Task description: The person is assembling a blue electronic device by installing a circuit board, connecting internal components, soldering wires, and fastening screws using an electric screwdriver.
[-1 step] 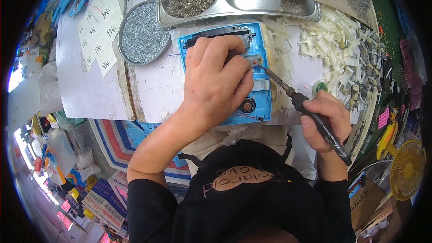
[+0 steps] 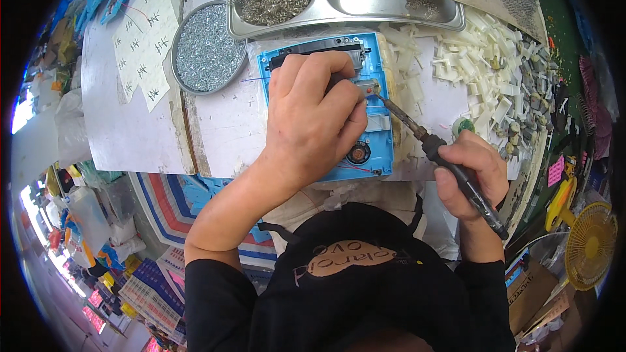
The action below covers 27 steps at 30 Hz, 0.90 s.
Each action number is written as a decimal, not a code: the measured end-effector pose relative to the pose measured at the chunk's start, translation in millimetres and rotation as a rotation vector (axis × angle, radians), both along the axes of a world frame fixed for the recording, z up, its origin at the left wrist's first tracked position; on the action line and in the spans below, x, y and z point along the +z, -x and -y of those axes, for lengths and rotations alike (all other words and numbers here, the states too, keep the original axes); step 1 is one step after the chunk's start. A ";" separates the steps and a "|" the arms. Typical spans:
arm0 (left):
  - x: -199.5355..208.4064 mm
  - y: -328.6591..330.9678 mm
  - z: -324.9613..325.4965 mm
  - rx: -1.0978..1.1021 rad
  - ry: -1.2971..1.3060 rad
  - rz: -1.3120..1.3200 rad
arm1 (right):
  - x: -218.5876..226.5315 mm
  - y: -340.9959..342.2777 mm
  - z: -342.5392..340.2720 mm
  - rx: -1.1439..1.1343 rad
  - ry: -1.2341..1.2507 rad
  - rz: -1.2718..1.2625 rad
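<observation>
A blue plastic housing (image 2: 383, 150) lies on the table in front of me, with a small round speaker (image 2: 358, 152) near its lower edge and a dark strip along its far side. Over it rests my left hand (image 2: 313, 111), fingers curled and pressed together; what they pinch is hidden beneath them. My right hand (image 2: 475, 173) is closed round the black handle of a soldering iron (image 2: 464, 181). The iron slants up to the left, its tip at a small part on the right side of the housing, close to my left fingertips.
Left of the housing stands a round dish of small screws (image 2: 210, 49). A metal tray (image 2: 326, 10) with springs is at the far side. White plastic pieces (image 2: 486, 68) are heaped to the right. A marked paper sheet (image 2: 147, 42) lies left, and a yellow fan (image 2: 590, 246) stands lower right.
</observation>
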State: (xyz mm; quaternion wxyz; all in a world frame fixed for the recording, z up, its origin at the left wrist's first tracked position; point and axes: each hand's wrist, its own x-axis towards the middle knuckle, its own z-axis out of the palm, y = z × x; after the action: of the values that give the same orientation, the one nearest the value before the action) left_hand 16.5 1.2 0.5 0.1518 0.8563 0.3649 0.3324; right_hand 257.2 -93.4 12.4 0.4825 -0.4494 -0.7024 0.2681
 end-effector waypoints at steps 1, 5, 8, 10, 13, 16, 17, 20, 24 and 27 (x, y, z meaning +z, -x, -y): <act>0.0 0.3 0.3 0.002 0.001 -0.003 | 0.3 0.5 -0.5 0.007 -0.013 0.011; -1.2 0.1 1.5 0.005 0.003 -0.007 | -0.8 0.5 0.0 0.017 -0.054 0.037; 4.8 -0.3 0.2 -0.006 0.002 -0.027 | 0.0 -0.9 0.6 0.006 -0.066 0.029; 0.9 0.2 0.8 -0.001 0.002 -0.013 | 1.6 -2.1 0.9 -0.001 -0.063 0.027; -0.5 0.6 1.5 0.004 0.002 -0.012 | 2.5 -4.0 1.9 -0.009 -0.051 0.028; -0.3 0.6 1.4 0.004 -0.001 -0.020 | 2.2 -5.3 2.1 -0.013 -0.041 0.019; -0.1 0.6 1.2 0.002 -0.003 -0.022 | 2.5 -5.9 2.1 -0.013 -0.039 0.018; -0.3 1.0 1.3 0.003 0.001 -0.028 | 1.6 -6.9 2.3 -0.019 -0.041 0.013; 3.0 2.5 2.4 0.002 0.004 -0.031 | 1.5 -7.0 2.2 -0.026 -0.042 0.005; 8.4 6.2 2.9 -0.012 0.030 -0.010 | 1.4 -7.8 1.9 -0.024 -0.034 -0.001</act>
State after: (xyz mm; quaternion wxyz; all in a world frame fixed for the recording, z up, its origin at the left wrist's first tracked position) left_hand 10.4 -1.7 8.9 0.1646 0.8578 0.3655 0.3217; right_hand 265.0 -95.3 13.8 0.4936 -0.4492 -0.7013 0.2505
